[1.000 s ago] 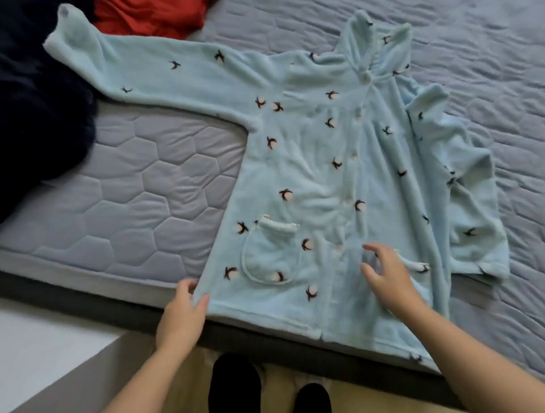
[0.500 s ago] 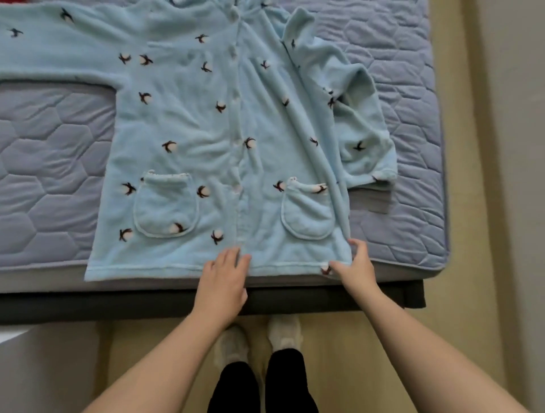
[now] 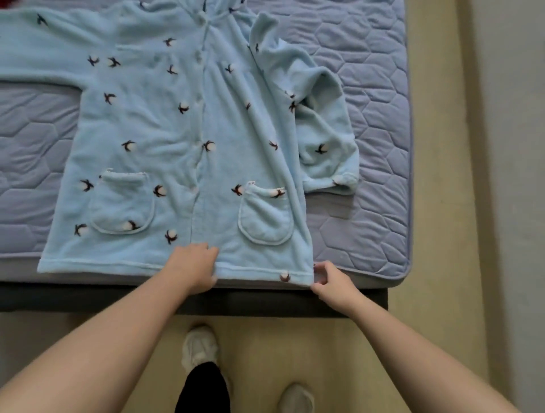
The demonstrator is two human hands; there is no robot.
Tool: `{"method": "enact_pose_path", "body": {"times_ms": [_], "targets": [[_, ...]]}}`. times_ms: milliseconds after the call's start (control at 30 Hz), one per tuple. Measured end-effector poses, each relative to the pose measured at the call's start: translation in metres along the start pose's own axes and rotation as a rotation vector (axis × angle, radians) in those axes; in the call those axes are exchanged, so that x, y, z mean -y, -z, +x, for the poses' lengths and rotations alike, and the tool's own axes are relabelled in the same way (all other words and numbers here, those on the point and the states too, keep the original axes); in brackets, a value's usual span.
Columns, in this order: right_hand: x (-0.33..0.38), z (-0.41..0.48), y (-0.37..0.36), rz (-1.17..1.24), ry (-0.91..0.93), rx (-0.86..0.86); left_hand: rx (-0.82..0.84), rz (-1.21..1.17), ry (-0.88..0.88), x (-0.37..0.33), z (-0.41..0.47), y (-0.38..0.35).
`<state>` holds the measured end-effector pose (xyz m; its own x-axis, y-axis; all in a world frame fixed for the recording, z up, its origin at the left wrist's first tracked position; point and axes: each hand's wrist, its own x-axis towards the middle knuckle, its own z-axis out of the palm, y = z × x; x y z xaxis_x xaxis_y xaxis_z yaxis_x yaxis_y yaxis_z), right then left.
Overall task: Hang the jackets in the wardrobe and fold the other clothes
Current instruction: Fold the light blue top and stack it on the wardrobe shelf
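Note:
A light blue fleece pyjama top (image 3: 165, 123) with small dark-and-white cotton-flower prints and two front pockets lies face up on the bed. Its left sleeve stretches out past the left edge of view; its right sleeve (image 3: 321, 123) is folded down beside the body. My left hand (image 3: 193, 269) grips the bottom hem near the button placket, fingers curled over the cloth. My right hand (image 3: 330, 280) pinches the hem's lower right corner at the mattress edge.
The quilted lilac mattress (image 3: 368, 88) sits on a dark bed frame (image 3: 88, 297). Its right edge and near corner are close to the garment. Beige floor runs along the right side and under my feet (image 3: 200, 347). A scrap of red cloth (image 3: 4, 3) shows top left.
My left hand's fingers have curled onto the hem where they lay flat before. My right hand has closed its pinch on the hem corner. The view has shifted slightly.

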<state>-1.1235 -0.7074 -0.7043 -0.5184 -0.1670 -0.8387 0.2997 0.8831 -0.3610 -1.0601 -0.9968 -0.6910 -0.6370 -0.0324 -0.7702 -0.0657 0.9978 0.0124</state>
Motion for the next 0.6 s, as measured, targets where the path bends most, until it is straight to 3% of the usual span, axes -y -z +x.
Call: {"method": "enact_pose_path", "body": {"times_ms": [67,167,267,467,600], "targets": [[0.018,0.008,0.041,-0.072,0.051,-0.042,0.07,-0.116,0.023,-0.008,-0.005,0.023],[0.055,0.026,0.104,-0.12,0.082,-0.093,0.114,-0.547,0.033,-0.022,-0.005,0.057],[0.094,0.055,0.157,-0.126,0.076,-0.143,0.056,-0.85,0.014,-0.035,0.011,0.092],[0.158,0.122,0.223,-0.109,0.099,-0.229,-0.195,-1.284,0.193,-0.036,0.057,0.152],[0.198,0.165,0.265,-0.071,0.194,-0.202,-0.203,-1.543,0.292,-0.045,0.081,0.183]]}}
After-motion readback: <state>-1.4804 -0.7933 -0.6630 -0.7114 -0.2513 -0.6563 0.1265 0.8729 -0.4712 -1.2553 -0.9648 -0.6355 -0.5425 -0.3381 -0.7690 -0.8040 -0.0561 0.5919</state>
